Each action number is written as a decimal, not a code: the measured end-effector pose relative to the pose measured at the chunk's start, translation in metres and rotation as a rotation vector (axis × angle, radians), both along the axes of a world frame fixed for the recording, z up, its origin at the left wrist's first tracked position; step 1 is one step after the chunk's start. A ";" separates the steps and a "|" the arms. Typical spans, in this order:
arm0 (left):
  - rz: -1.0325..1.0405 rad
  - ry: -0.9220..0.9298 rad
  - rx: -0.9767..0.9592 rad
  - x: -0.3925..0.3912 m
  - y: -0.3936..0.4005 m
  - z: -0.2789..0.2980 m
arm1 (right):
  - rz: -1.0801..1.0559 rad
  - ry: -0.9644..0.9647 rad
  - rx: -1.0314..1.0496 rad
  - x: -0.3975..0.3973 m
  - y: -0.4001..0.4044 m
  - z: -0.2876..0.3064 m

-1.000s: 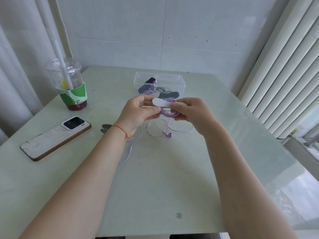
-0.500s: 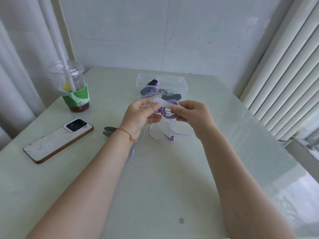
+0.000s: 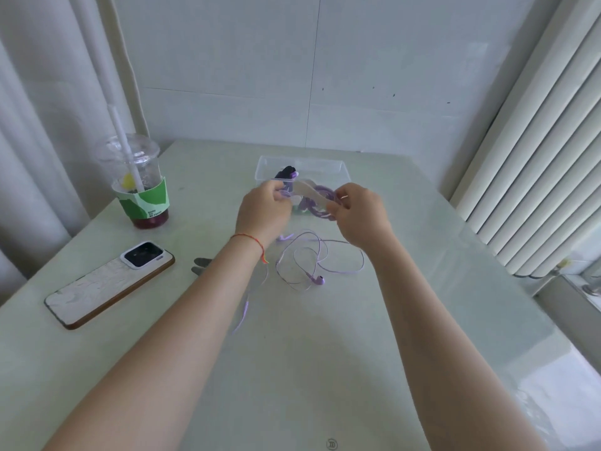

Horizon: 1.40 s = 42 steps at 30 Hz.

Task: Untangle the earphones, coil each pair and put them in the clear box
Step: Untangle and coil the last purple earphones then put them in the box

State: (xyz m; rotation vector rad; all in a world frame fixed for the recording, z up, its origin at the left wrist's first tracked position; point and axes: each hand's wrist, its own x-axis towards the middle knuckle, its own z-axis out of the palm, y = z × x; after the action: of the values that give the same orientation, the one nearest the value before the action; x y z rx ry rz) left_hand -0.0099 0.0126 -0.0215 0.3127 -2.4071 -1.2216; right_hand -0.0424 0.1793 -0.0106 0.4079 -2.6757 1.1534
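Bare forearms, no sleeves; thin red-orange string bracelet (image 3: 250, 239) on left wrist, small multicoloured tail.

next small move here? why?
Probably wrap the white strap around the purple coil and close it. Both hands grip that bundle, left hand and right hand, just in front of the clear box, and the strap lies unfastened across the coil. A second purple pair lies loose on the table.

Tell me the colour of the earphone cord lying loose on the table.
Light purple; the cord shows clearly in the head view, ending in a matching purple earbud.
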 end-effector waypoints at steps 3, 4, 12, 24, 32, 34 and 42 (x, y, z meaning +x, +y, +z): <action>0.017 0.022 -0.159 -0.023 -0.015 0.009 | -0.060 0.055 -0.004 -0.031 -0.004 0.014; 0.005 0.004 -0.201 -0.028 -0.020 0.009 | -0.078 0.073 -0.007 -0.041 -0.006 0.017; -0.063 -0.064 -0.250 -0.049 -0.041 -0.022 | -0.243 0.031 0.250 -0.110 -0.037 0.012; -0.046 0.002 -0.186 -0.032 -0.029 -0.021 | -0.185 0.084 0.119 -0.076 -0.034 0.011; -0.279 -0.293 -0.198 -0.005 -0.012 -0.029 | 0.190 -0.321 0.584 -0.025 -0.029 -0.016; -0.337 -0.349 -0.217 -0.002 -0.011 -0.029 | 0.194 -0.309 0.581 -0.024 -0.027 -0.023; -0.162 -0.075 0.104 -0.013 -0.012 -0.024 | 0.161 -0.340 -0.341 -0.017 -0.020 -0.005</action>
State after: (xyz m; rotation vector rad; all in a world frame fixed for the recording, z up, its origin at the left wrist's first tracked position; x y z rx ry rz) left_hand -0.0232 0.0006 -0.0453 0.2010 -2.4775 -1.4337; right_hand -0.0597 0.1597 -0.0158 0.4044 -2.6721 1.8386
